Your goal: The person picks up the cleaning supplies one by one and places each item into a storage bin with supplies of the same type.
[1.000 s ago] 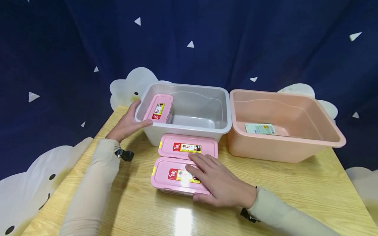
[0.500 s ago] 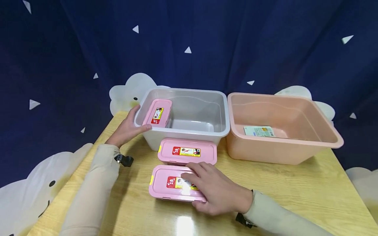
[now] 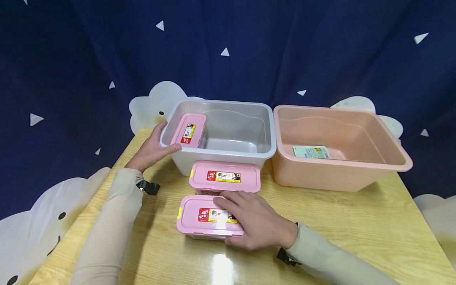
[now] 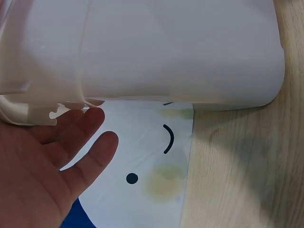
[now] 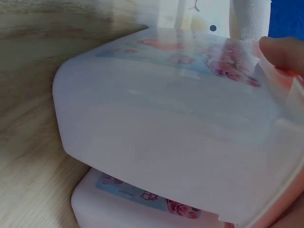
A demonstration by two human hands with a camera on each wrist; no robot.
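Note:
My right hand (image 3: 258, 221) grips the right end of the nearer storage box (image 3: 204, 227), which has a pink lid and a whitish body with a flower label (image 5: 232, 64). Its fingers lie over the lid and far edge, with the thumb on the near side. Just behind it, a matching box (image 3: 199, 178) stands against the grey plastic bin (image 3: 221, 155). A third pink-lidded box (image 3: 194, 118) sits inside that bin at its left end. My left hand (image 3: 147, 152) rests on the bin's front left corner, thumb along the rim, other fingers (image 4: 90, 161) nearly straight below it.
To the right of the grey bin stands a peach-coloured bin (image 3: 331, 176), with a printed card (image 3: 310, 152) inside. Both bins are near the back edge of the wooden table (image 3: 320, 213). Behind hangs a dark blue curtain (image 3: 249, 59) with white triangles and cloud shapes.
My right hand has drawn the nearer box toward me and slightly left, opening a gap between the two front boxes. The left hand stays at the grey bin's corner.

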